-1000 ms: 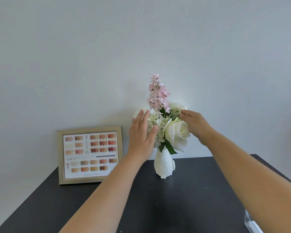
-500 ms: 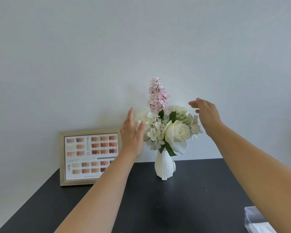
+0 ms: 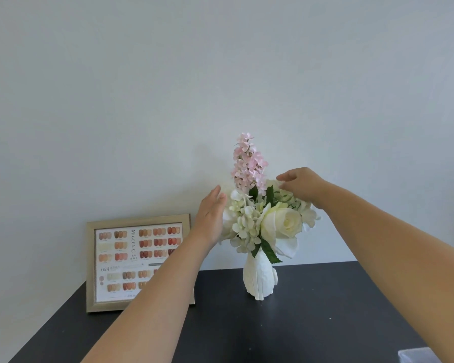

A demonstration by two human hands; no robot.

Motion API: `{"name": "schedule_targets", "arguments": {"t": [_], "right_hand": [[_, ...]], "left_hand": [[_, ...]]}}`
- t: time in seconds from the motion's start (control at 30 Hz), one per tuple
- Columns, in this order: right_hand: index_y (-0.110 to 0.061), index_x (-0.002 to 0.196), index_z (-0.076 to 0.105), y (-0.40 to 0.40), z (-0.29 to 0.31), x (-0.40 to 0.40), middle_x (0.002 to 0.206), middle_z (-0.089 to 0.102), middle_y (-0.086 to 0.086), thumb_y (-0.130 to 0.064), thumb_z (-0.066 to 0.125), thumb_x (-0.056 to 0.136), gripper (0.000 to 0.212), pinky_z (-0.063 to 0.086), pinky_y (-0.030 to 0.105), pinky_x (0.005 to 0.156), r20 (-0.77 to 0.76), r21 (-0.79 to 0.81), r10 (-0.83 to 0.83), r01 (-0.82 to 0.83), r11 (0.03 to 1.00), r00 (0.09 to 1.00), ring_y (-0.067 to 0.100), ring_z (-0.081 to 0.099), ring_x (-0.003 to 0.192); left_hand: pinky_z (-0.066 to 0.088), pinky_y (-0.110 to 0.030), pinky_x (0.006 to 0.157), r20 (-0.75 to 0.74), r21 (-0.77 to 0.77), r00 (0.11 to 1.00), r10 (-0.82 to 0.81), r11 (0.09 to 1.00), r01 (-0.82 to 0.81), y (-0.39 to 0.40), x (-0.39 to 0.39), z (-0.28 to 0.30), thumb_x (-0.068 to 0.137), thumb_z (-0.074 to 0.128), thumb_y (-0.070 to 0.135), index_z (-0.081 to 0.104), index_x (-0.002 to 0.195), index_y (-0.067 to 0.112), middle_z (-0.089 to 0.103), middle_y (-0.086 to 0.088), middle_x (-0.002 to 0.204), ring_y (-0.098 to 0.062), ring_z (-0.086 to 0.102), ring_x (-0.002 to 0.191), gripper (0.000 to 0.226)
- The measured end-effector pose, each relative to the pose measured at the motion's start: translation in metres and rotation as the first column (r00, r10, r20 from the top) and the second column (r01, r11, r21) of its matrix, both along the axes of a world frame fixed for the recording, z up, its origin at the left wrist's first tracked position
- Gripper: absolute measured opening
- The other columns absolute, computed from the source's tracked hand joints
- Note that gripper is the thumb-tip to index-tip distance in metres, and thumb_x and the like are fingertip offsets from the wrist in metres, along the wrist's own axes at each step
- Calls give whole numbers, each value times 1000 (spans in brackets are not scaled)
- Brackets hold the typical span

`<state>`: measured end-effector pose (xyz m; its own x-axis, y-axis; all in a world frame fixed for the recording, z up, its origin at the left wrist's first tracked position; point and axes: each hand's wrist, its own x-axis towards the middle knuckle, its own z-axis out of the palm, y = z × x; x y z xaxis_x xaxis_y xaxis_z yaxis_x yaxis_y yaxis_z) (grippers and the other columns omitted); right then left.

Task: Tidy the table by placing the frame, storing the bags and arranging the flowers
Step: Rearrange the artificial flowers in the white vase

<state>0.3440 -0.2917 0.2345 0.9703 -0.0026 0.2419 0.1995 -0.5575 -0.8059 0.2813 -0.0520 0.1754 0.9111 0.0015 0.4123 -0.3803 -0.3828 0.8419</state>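
A dark table (image 3: 325,310) is bearing a framed colour chart (image 3: 121,260) leaning on the wall, left of flowers (image 3: 262,218) in a white vase (image 3: 258,280). Left hand (image 3: 210,216) and right hand (image 3: 302,186) are flanking the blooms, fingers loose, gripping nothing.

the vase (image 3: 258,280) is stood on the table (image 3: 312,318), toward its far edge, close before the wall (image 3: 220,74). the flowers (image 3: 262,216) are held in the vase and rise above it. left of the vase, the frame (image 3: 139,260) is set upright on the table against the wall, its lower right part hidden behind the left forearm. the left hand (image 3: 210,213) is held just left of the flowers, above and left of the vase (contact cannot be told). the right hand (image 3: 300,184) is placed over the flowers' upper right part, above and right of the vase. a box corner (image 3: 417,357) is seen at the table's near right, well apart from the vase.
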Motion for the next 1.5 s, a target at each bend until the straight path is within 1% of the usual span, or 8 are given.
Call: {"name": "schedule_targets", "arguments": {"t": [0.17,0.3,0.43,0.83,1.0,1.17,1.3,1.5], "right_hand": [[-21,107,71,4,-7,-5,72,62,-7,-15,61,90,21,35,11,35,60,19,-19,18,1000,998,-3,42,31],[-26,111,70,-2,0,-18,103,65,-8,-26,58,90,24,41,22,62,60,216,-53,39,976,997,5,54,67],[-34,113,69,-9,-18,-47,118,54,-17,-46,52,84,35,31,34,86,54,455,-47,17,890,997,12,50,111],[-38,136,49,10,-80,-59,131,48,-22,-42,36,100,38,35,12,86,246,561,14,-154,813,969,-19,44,108],[-37,141,41,14,-99,-62,142,44,-14,-46,33,100,43,35,32,104,259,621,-57,-122,774,964,7,42,129],[-42,133,49,23,-107,-64,133,56,-13,-43,30,102,37,41,30,98,235,594,6,-149,791,972,6,51,121],[-44,142,35,13,-103,-70,145,38,-19,-48,32,100,42,29,25,101,266,599,-57,-119,792,962,-2,39,127],[-42,139,41,18,-108,-99,149,30,-20,-54,38,94,47,24,24,105,529,311,-73,-113,944,846,-4,25,136]], "left_hand": [[16,-25,108,48,-10,999,-9,1000,10,-5,-3,-8,101,30,50,27,151,34,24,9,157,-7,22,141,52],[15,-32,116,95,10,995,18,1000,-19,6,-1,-2,101,28,52,24,152,30,22,9,158,-7,19,143,56],[15,-21,107,122,-6,991,61,998,-60,12,-1,-4,101,24,53,25,152,29,24,9,158,2,20,137,57],[15,-10,101,166,-63,984,58,997,-49,-13,-17,-22,99,26,55,26,151,29,27,14,154,10,21,132,59],[14,-17,108,167,-57,984,64,997,-55,-13,-21,-27,97,26,56,21,153,29,24,20,150,9,18,134,62],[12,-25,111,161,-26,986,45,999,-42,-19,-24,-30,98,25,58,15,154,31,18,19,155,6,14,139,63],[12,-27,115,167,-77,983,71,995,-58,-10,-27,-30,93,22,65,15,154,32,17,25,151,8,14,138,70],[20,-20,105,148,-69,988,46,997,-36,-1,-34,-48,85,35,76,19,144,58,20,47,140,27,17,126,64]]}}
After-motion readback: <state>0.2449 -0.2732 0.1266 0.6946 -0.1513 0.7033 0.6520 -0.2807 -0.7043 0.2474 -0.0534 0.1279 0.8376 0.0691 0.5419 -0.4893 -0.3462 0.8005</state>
